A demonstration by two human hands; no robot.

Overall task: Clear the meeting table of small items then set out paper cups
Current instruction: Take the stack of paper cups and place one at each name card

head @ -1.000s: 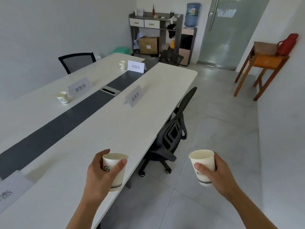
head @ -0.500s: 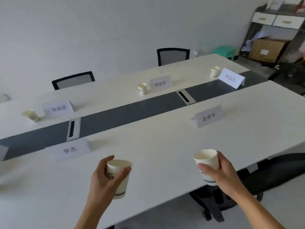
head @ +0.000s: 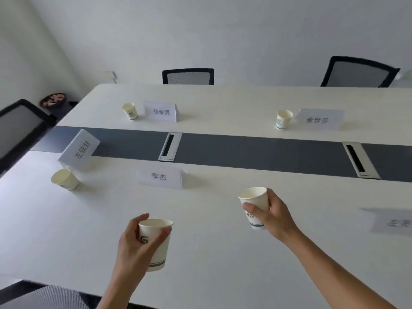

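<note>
Both hands are loaded. Left hand (head: 133,246) wraps the left cup (head: 159,248), thumb on the far-left side of the rim and fingers curled across the front. Right hand (head: 276,216) wraps the right cup (head: 254,198), thumb across the front and fingers behind. Both cups are mouth up with the long axis roughly vertical, and the right cup leans a little left at the top. Both are over the near half of the table (head: 223,264), and their bases look clear of it.

Three cups are already set: far-left cup (head: 130,111) just left of a far card (head: 161,111), far-right cup (head: 283,119) just left of another far card (head: 318,119), and end cup (head: 64,179) just near of the end card (head: 79,149).

Two cards have no cup: the near card (head: 160,177) and the right card (head: 396,223), which is blurred at the frame edge.

Key relation: the near card lies almost straight beyond the left cup, on the far side of it. The right cup is off to that card's right, between the two bare cards. The right card is right of the right hand and apart from it.

Likely split: left cup goes forward to the near card, right cup goes rightward to the right card. Keep the cups vertical when setting them down, since light paper tips easily.
</note>
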